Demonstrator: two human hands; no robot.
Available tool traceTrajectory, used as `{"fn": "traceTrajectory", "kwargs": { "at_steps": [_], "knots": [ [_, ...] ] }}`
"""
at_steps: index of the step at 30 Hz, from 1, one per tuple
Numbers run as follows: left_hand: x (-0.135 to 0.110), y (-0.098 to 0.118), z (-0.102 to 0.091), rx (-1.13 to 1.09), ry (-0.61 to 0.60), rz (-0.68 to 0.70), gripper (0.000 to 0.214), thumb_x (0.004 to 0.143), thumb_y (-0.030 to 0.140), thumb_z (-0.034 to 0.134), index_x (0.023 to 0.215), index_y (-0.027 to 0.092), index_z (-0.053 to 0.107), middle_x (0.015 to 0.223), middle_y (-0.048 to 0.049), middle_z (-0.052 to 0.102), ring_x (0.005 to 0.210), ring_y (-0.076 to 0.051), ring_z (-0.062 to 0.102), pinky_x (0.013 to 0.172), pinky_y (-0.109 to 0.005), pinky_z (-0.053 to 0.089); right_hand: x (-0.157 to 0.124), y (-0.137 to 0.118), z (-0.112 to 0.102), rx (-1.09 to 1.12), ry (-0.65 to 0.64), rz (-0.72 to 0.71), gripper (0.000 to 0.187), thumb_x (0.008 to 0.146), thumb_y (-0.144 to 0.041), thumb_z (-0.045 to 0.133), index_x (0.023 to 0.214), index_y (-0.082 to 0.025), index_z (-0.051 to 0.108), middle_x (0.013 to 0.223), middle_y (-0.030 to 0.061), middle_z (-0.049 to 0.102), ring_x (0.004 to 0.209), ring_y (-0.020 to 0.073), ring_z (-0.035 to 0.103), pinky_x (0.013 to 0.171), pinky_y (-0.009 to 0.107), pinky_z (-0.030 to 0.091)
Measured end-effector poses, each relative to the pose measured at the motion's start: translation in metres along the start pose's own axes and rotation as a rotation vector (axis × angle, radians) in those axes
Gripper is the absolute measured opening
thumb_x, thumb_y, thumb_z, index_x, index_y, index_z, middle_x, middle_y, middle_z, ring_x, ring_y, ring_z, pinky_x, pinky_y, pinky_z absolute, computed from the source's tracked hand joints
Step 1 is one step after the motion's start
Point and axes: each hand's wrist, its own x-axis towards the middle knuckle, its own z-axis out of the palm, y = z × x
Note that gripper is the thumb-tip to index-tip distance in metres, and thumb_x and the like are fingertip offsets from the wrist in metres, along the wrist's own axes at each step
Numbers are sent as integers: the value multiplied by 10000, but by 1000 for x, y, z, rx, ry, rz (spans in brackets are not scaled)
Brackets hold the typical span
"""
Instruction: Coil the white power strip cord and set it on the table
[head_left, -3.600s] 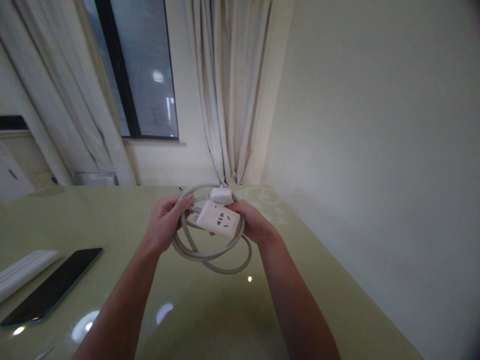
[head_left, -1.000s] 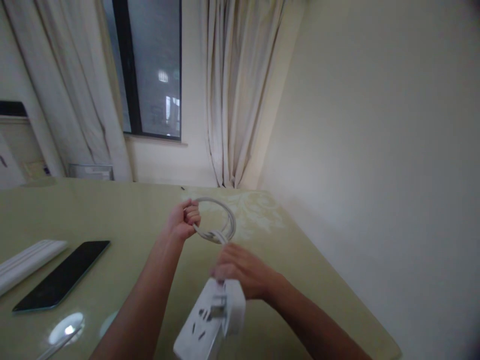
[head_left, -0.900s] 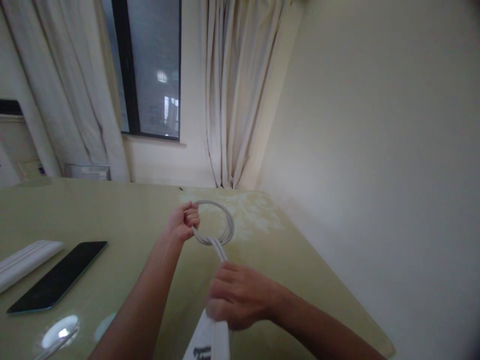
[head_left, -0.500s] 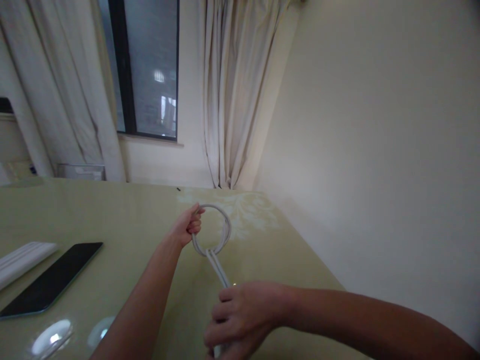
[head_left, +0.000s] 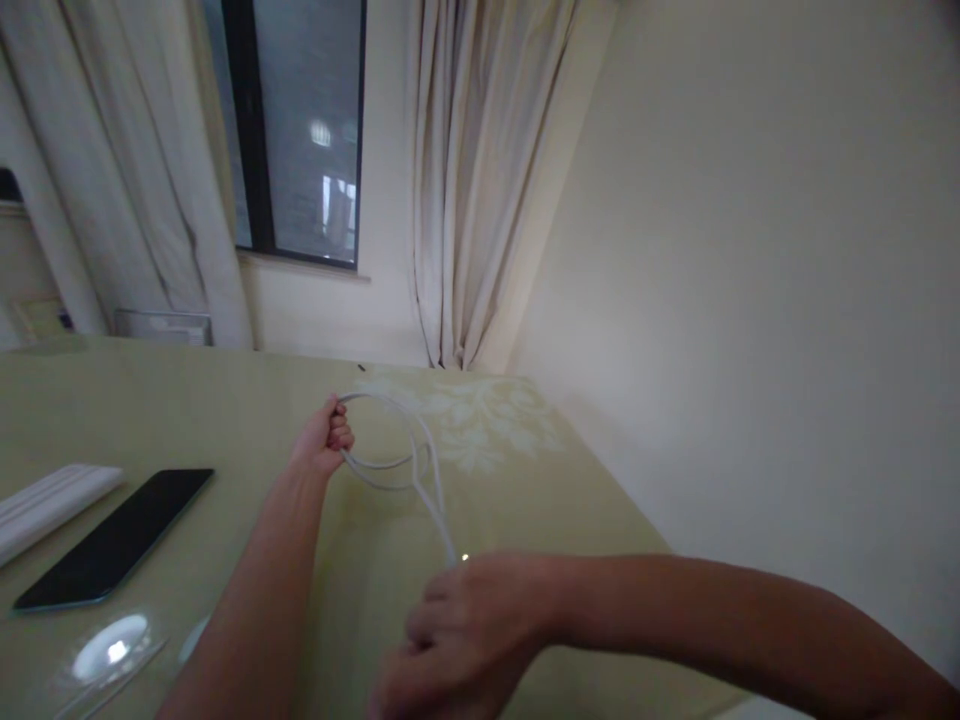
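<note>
A coiled white cable [head_left: 430,440] stretches between my two hands above the table. My left hand [head_left: 328,437] is closed in a fist around the far left side of its loops. Closer to me, my right hand [head_left: 457,635] grips the straight stretch that runs down from the coil. The fingers of that hand are bent, and the cable's lower part is hidden behind them. The loops hang loose and spread apart from one another.
On the left of the pale green table [head_left: 247,420] lies a dark flat tablet-like slab [head_left: 112,540], with a long white object [head_left: 52,508] beside it. A wall [head_left: 750,300] borders the table's right side. Curtains [head_left: 480,200] and a window [head_left: 307,130] are behind.
My left hand has moved left, away from the right hand. The tight ring of cable has opened into wider, looser loops. My right hand has shifted slightly left.
</note>
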Motion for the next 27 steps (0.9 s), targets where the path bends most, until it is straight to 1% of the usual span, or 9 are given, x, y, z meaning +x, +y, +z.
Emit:
{"fn": "traceTrajectory", "kwargs": {
  "at_steps": [3,5,7,10,14,17,20,24,27],
  "knots": [
    [-3,7,-5,-33,18,29,333,1073,252,462,748,203,407,462,137,200,284,-30,199,309,-145,129,-14,31,-29,1,49,124,109,998,-307,634,902,-278,675,702,-59,597,528,107,470,460,253,318],
    [-5,6,-4,-50,-1,40,294,1051,184,444,758,197,425,463,131,216,292,-32,208,319,-144,167,-28,52,-43,45,78,354,130,1029,-300,592,938,-255,672,732,-49,598,575,109,516,509,223,362],
    [-10,1,2,-56,-47,47,253,1028,104,414,794,180,473,475,122,263,307,-30,256,345,-132,231,-42,72,-48,121,201,541,138,1022,-293,578,990,-233,697,853,0,646,718,133,601,629,225,458],
    [-19,-11,23,-28,-141,60,180,993,45,453,901,163,552,523,110,346,354,-35,356,401,-125,325,-51,97,-40,218,627,775,147,941,-309,637,878,-199,711,844,40,647,790,172,613,709,282,503],
    [-35,-26,48,61,-273,93,187,912,59,642,1033,192,593,604,110,390,415,-43,414,445,-138,366,-40,120,-28,534,1219,1146,151,819,-342,678,780,-200,648,563,-64,480,495,105,413,475,220,325],
    [-42,-28,55,223,-295,183,330,795,12,690,1051,201,603,630,116,394,388,-30,331,395,-145,250,-33,127,-32,723,1574,1171,226,760,-392,731,833,-213,614,516,-129,356,425,65,256,425,200,195],
    [-45,-19,54,383,-224,311,307,744,25,686,993,189,615,602,117,380,375,-25,301,381,-146,184,-38,126,-43,772,1779,1092,341,760,-463,801,857,-223,580,533,-142,337,424,54,239,424,197,188],
    [-52,-8,54,473,-161,463,185,806,98,719,945,189,639,572,102,396,388,-35,344,390,-138,214,-59,126,-56,745,1892,1069,437,769,-536,854,836,-220,560,512,-147,319,420,50,224,413,196,177],
    [-60,-12,60,529,-198,483,131,879,165,716,994,204,667,603,66,494,398,-63,396,383,-163,248,-69,124,-67,806,1854,1088,454,796,-561,851,818,-220,552,503,-147,295,414,49,197,395,197,152]
  ]
}}
